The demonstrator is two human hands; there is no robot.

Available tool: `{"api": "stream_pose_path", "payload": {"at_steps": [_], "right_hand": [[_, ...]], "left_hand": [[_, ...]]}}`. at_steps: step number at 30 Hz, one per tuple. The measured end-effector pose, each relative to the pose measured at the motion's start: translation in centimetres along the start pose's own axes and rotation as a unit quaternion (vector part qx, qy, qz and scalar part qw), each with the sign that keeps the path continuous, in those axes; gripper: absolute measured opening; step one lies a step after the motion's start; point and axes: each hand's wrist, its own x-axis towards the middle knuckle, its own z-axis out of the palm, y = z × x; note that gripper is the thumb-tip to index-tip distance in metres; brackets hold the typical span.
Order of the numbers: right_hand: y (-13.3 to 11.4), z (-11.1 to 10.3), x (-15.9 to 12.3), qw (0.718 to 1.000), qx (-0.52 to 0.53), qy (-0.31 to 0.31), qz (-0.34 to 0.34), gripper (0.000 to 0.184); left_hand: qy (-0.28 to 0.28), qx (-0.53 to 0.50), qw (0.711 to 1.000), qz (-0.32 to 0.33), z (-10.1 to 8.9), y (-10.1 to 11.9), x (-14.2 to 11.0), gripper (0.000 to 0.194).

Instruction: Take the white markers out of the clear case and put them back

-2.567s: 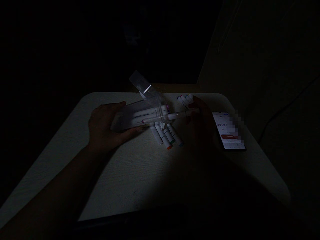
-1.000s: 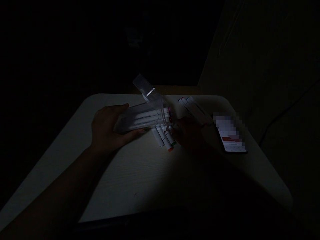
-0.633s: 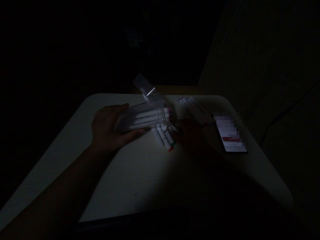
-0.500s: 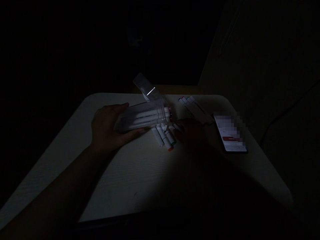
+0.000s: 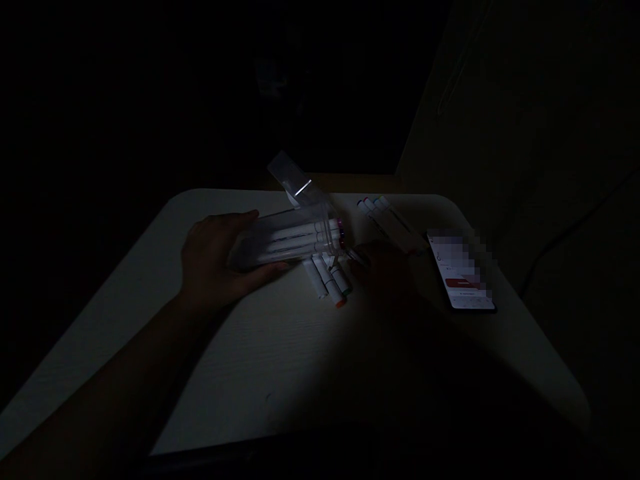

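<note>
My left hand (image 5: 213, 257) grips a clear plastic marker case (image 5: 250, 243), thumb along the near side and fingers along the far side. The case lies on its side with its mouth to the right and its lid flap (image 5: 290, 175) raised. Several white markers (image 5: 300, 235) are inside, purple and dark caps at the mouth. Just right of the mouth, my right hand (image 5: 383, 267), in deep shadow, pinches a marker (image 5: 357, 256) whose end points at the case. Loose markers (image 5: 327, 280) with orange and green ends lie below the mouth, partly under the case.
More white markers (image 5: 387, 217) with coloured ends lie side by side beyond my right hand. A lit phone (image 5: 463, 273) rests at the right of the pale table (image 5: 240, 373). The room is very dark, and a black edge (image 5: 260, 450) crosses the bottom.
The whole view has shifted slightly, so things sit a little lower. Both hands, the case and the markers keep nearly the same places relative to each other.
</note>
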Motion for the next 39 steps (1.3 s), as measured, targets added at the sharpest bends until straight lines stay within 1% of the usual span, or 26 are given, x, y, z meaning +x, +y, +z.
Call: {"api": "stream_pose_path", "payload": {"at_steps": [8,14,19,26,33,35,39], "right_hand": [[-0.1,0.0,-0.1,1.0,0.0,0.0,0.0,0.031],[-0.1,-0.2,0.0,1.0,-0.003,-0.011,-0.008,0.027],[0.0,-0.2,0.1,1.0,0.002,-0.008,-0.006,0.028],[0.4,0.1,0.1,1.0,0.012,0.01,0.005,0.028],[1.2,0.4,0.2,0.998,0.025,0.054,0.028,0.028],[1.5,0.3,0.2,0.997,0.029,0.064,0.02,0.027],[1.6,0.2,0.2,0.998,0.022,0.061,-0.012,0.027]], "left_hand": [[-0.005,0.007,1.0,-0.009,0.1,-0.1,0.0,0.076],[-0.003,0.009,1.0,0.001,0.1,-0.1,0.0,0.076],[-0.005,0.006,1.0,-0.005,0.0,0.0,0.1,0.074],[-0.008,0.011,1.0,-0.006,0.0,0.0,0.0,0.075],[-0.008,0.008,1.0,-0.005,-0.1,0.1,0.1,0.076],[-0.006,0.009,1.0,-0.004,-0.1,0.0,0.1,0.075],[-0.004,0.004,1.0,0.0,-0.1,0.0,0.1,0.075]]}}
